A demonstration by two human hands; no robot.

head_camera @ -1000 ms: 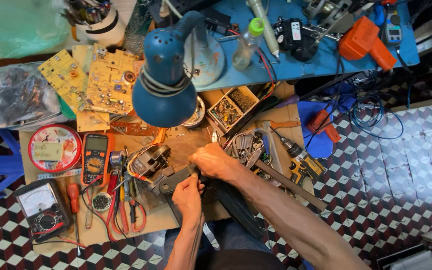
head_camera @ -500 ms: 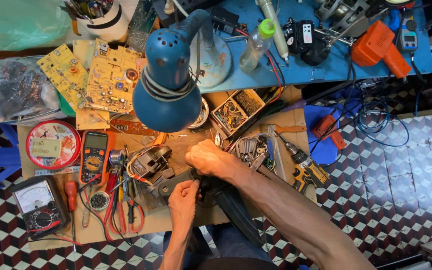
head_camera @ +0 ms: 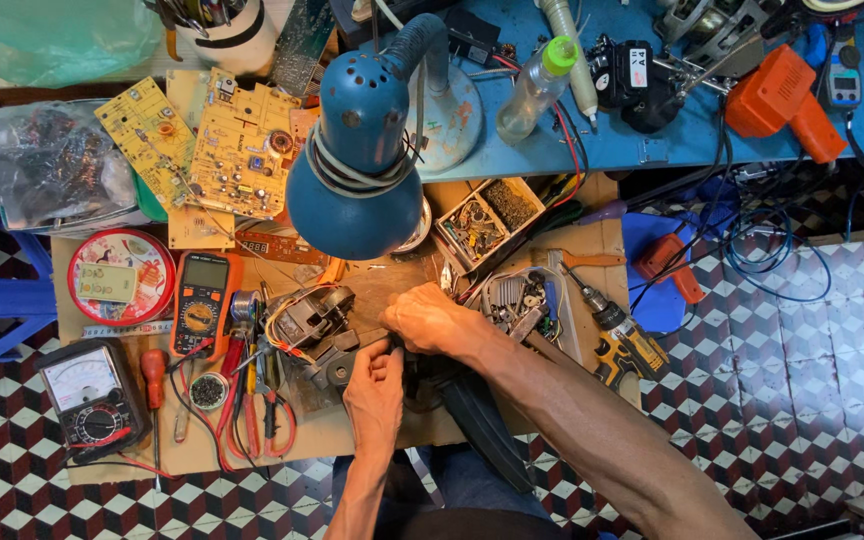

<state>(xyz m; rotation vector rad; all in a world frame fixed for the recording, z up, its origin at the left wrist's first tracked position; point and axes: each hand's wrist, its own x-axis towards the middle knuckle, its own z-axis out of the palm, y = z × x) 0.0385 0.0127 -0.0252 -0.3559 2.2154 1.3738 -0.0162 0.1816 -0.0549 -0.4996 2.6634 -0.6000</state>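
Far left: clear plastic bag (head_camera: 47,165) of dark parts at the surface's (head_camera: 372,435) upper left edge; below it a round red tin (head_camera: 120,277), and nearer the front edge a black analog meter (head_camera: 87,395). Next right: yellow circuit boards (head_camera: 214,140) at the back, an orange digital multimeter (head_camera: 203,305) standing just beside the tin, a red-handled screwdriver (head_camera: 155,375) and red-handled pliers (head_camera: 257,405) lying in front of it. Centre: a blue desk lamp (head_camera: 362,165) hangs over the surface and hides part of it. Under the lamp's front rim lies a small motor with copper windings (head_camera: 307,315), touching a dark grey metal part (head_camera: 347,355) that extends toward the front edge. Left hand (head_camera: 374,390) comes up from below, fingers curled closed around the near end of this dark grey metal part. Right hand (head_camera: 432,320) rests on top of the same part from the right, fingers bent down and closed on something small; what it pinches cannot be told. The two hands touch at the thumbs. Right of the hands: a divided box of small hardware (head_camera: 487,220), a grey tray of loose parts (head_camera: 522,300), then a yellow and black cordless drill (head_camera: 620,340) at the surface's right edge. Far right, on the blue bench (head_camera: 652,145) behind: a clear bottle with green cap (head_camera: 535,90) and an orange power tool (head_camera: 782,100).
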